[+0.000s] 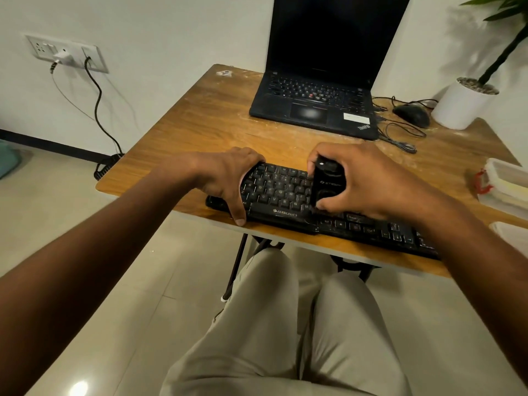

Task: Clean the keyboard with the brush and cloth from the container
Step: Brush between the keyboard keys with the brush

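Observation:
A black keyboard (281, 195) lies along the near edge of the wooden table (205, 121). My left hand (228, 175) grips its left end, fingers curled over the far edge and thumb on the near edge. My right hand (363, 178) holds a black brush (327, 182) upright on the keys at the keyboard's middle, fingers and thumb wrapped round its body. The bristles are hidden under the brush body. A clear plastic container (505, 185) with a red clasp sits at the table's right edge. No cloth shows.
An open black laptop (317, 104) stands behind the keyboard. A black mouse (413, 115) with tangled cables and a white plant pot (460, 105) sit at the back right. A second clear container (514, 234) shows at the right edge. Wall sockets with cables are at the left.

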A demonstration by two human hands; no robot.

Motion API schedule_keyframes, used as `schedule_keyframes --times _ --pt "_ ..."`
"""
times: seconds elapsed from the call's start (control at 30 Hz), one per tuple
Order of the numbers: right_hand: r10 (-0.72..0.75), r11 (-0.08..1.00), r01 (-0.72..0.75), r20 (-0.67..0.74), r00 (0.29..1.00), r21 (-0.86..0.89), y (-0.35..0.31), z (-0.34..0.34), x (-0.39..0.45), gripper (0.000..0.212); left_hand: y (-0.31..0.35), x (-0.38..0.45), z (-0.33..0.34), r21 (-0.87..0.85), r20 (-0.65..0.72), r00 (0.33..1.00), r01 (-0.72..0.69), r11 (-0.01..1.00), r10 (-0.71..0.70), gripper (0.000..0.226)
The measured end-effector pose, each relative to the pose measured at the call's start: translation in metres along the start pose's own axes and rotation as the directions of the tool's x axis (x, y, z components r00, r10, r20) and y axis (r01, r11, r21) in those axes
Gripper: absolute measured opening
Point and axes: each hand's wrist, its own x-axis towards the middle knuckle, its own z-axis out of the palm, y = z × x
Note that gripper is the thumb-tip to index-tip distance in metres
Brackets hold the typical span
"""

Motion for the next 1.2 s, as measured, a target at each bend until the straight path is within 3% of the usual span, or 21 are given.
schedule_keyframes --times 0.13,0.2,0.33,0.5,0.57,0.67,0.8,1.0,1.13,1.2 --pt "-0.038 0.973 0.075 -0.17 0.985 0.22 -0.02 0.019 0.012 0.05 0.002 -0.002 0.0 0.01 -0.005 1.0 0.007 1.0 -0.007 0.134" --pt "-0.072 0.955 0.119 -0.177 0.982 0.271 -0.027 0.036 0.018 0.05 0.003 -0.002 0.0 0.016 -0.009 1.0 0.005 1.0 -0.005 0.13" --pt "-0.052 0.975 0.069 -0.085 0.995 0.212 -0.015 0.037 0.012 0.05 0.003 -0.002 0.0 0.008 -0.008 1.0 0.0 1.0 0.0 0.131" --pt "0.02 0.999 -0.017 0.079 0.997 -0.033 0.005 0.004 -0.008 0.052 -0.001 0.0 0.0 0.001 -0.002 1.0 0.001 1.0 -0.001 0.135" --pt "0.011 1.0 -0.011 0.02 1.0 -0.005 0.003 0.0 -0.01 0.052 0.0 0.0 0.001 0.001 -0.003 1.0 0.002 1.0 -0.002 0.136" --pt "-0.022 0.985 0.04 -0.106 0.994 0.169 -0.012 0.014 -0.005 0.051 0.001 0.0 0.001 0.0 -0.005 1.0 0.006 1.0 -0.006 0.135" --pt "-0.07 0.972 0.09 -0.095 0.993 0.216 -0.015 0.036 -0.005 0.05 0.003 -0.002 0.001 0.003 -0.007 1.0 0.008 1.0 -0.008 0.134" --pt "0.024 1.0 -0.024 0.028 0.999 0.012 0.017 0.001 -0.03 0.052 0.002 -0.001 0.001 0.002 -0.002 1.0 0.003 1.0 -0.003 0.134" --pt "0.023 0.993 -0.007 -0.129 0.991 0.117 0.014 -0.009 -0.037 0.052 0.002 -0.001 0.0 0.013 0.0 1.0 0.007 1.0 -0.007 0.135" --pt "-0.002 0.978 0.028 -0.129 0.992 0.205 0.008 0.001 -0.036 0.052 0.003 -0.001 0.0 0.015 0.004 1.0 0.012 1.0 -0.012 0.136"
